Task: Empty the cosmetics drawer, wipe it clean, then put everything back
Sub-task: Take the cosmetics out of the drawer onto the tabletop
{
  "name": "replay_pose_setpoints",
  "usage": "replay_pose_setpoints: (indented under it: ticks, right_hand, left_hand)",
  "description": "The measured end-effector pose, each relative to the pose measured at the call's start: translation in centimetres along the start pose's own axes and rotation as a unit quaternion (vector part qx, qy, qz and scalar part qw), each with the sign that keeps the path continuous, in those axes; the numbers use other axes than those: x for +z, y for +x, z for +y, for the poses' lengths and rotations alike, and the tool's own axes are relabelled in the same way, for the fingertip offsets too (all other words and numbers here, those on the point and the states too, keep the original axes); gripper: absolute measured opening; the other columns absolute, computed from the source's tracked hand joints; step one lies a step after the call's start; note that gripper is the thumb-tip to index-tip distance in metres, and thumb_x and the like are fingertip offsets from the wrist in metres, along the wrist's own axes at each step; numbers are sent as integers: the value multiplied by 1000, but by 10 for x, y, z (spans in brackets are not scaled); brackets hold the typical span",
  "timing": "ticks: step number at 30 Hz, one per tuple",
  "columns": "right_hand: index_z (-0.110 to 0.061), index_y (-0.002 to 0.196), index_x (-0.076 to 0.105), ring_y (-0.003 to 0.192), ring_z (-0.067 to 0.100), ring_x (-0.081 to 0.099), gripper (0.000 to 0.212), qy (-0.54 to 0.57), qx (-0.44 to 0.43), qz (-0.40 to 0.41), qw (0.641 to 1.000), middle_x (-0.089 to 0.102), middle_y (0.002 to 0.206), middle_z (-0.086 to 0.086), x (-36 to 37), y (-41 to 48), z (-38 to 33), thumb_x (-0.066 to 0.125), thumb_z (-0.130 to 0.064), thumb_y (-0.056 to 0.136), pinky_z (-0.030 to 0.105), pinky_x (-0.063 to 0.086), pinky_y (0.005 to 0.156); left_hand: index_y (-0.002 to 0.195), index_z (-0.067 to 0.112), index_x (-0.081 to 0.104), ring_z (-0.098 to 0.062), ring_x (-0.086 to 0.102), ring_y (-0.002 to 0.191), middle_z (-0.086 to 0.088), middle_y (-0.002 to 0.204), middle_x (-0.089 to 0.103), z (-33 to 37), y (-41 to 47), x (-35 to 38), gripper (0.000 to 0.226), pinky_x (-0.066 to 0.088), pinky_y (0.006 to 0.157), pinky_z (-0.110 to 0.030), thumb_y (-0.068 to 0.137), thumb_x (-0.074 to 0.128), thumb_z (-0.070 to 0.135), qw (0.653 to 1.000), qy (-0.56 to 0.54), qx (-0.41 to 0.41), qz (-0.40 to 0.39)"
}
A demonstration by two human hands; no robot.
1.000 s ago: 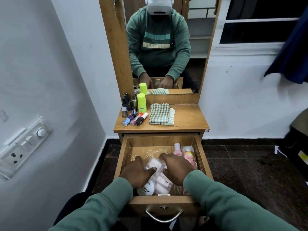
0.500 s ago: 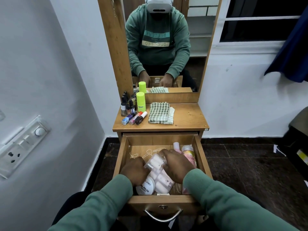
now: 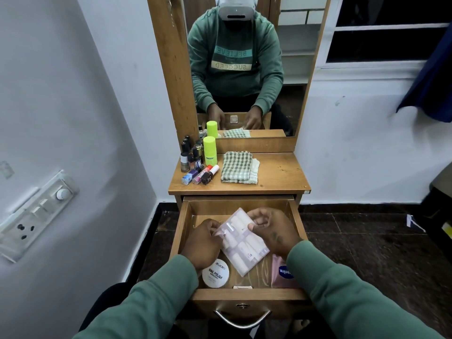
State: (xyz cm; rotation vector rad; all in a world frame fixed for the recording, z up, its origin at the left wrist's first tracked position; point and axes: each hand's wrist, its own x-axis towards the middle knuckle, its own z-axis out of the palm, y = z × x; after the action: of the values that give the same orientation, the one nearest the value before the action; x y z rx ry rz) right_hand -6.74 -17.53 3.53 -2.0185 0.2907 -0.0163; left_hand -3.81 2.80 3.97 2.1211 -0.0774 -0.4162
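- Emptying the drawer [image 3: 181, 241] is the step in hand, by my reckoning: a good few things stand on the bench [image 3: 278, 174], while others lie in the drawer.
- My left hand [image 3: 203, 243] pinches the left edge of a clear pouch [image 3: 242, 243] of small white bottles. My right hand [image 3: 275, 231] pinches its upper right edge, fingers [image 3: 263, 216] curled and thumb on the plastic.
- The pouch hangs tilted over the middle of the drawer. Whether its lower corner touches the drawer floor I cannot tell.
- Below it lie a round white tin [image 3: 215, 274] marked NAIL POLISH at the front left and a pink tube [image 3: 281, 272] at the front right.
- The next move, as I judge it, calls for raising the pouch clear of the drawer and setting it on the bare wood to the right of the checked cloth [image 3: 238, 168].
- That spot is well apart from the nail polish bottles [image 3: 193, 159], which could topple if brushed.
- The pouch looks soft and its load may shift, so I would keep both hands on it.
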Motion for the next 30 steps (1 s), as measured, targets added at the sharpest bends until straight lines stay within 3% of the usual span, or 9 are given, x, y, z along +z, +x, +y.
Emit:
replay_pose_setpoints:
  ticks: [3, 5, 10, 14, 19, 22, 26, 30]
  right_hand:
    - [-20, 108, 75, 87, 18, 74, 18, 70, -8, 18, 997, 76, 92, 2, -12, -3, -3, 73, -10, 94, 36, 62, 78]
    - [-18, 110, 74, 90, 23, 76, 18, 122, -6, 27, 992, 78, 95, 6, -20, -5, -5, 73, -10, 94, 43, 63, 81]
    - [-11, 114, 71, 91, 36, 76, 24, 258, 16, 67, 964, 77, 100, 17, -48, -6, -18, 74, -3, 92, 53, 64, 79]
    - [-9, 109, 71, 90, 36, 76, 21, 287, 9, 120, 950, 78, 99, 18, -77, 6, -28, 73, 1, 91, 51, 63, 80]
    - [-11, 95, 71, 83, 30, 75, 12, 260, 22, 186, 947, 77, 98, 17, -109, 36, -39, 75, -1, 90, 45, 64, 75]
    - [-11, 86, 72, 89, 33, 75, 13, 236, 42, 211, 948, 76, 101, 21, -118, 61, -38, 78, 1, 87, 50, 64, 80]
    - [-2, 75, 74, 99, 44, 73, 12, 189, 85, 227, 952, 76, 97, 28, -127, 97, -29, 80, -3, 85, 61, 60, 85]
    - [-6, 74, 76, 87, 32, 76, 14, 103, 105, 225, 963, 79, 89, 15, -134, 131, -19, 84, -16, 81, 49, 62, 90]
  left_hand:
    - [105, 31, 63, -18, 68, 101, 4, 107, 71, 9, -7, 4, 21, 58, 90, -42, 95, 65, 12, 989, -140, -6, 37]
    - [108, 31, 62, -19, 67, 103, 3, 109, 70, 15, -10, 7, 24, 57, 96, -48, 94, 67, 12, 981, -185, 7, 62]
    - [115, 29, 68, -9, 70, 100, 8, 105, 76, 38, -27, 20, 35, 57, 88, -32, 97, 59, 0, 962, -242, 87, 91]
    - [128, 21, 68, -12, 70, 114, 7, 118, 76, 63, -24, 29, 44, 57, 96, -39, 97, 55, -9, 952, -268, 142, 36]
    - [134, 16, 65, -12, 72, 111, 4, 118, 77, 104, 3, 38, 42, 60, 91, -36, 98, 58, -5, 956, -242, 161, -36]
    - [122, 14, 72, -10, 74, 104, 6, 111, 78, 122, 34, 45, 37, 61, 92, -35, 96, 55, -6, 973, -176, 142, -38]
    - [107, 13, 74, -19, 74, 97, 0, 101, 78, 134, 78, 54, 27, 61, 90, -47, 85, 58, 10, 992, -68, 103, -6]
    - [81, 7, 64, -34, 68, 88, -19, 93, 72, 155, 100, 61, 5, 54, 70, -39, 84, 61, 10, 994, 18, 105, 28]
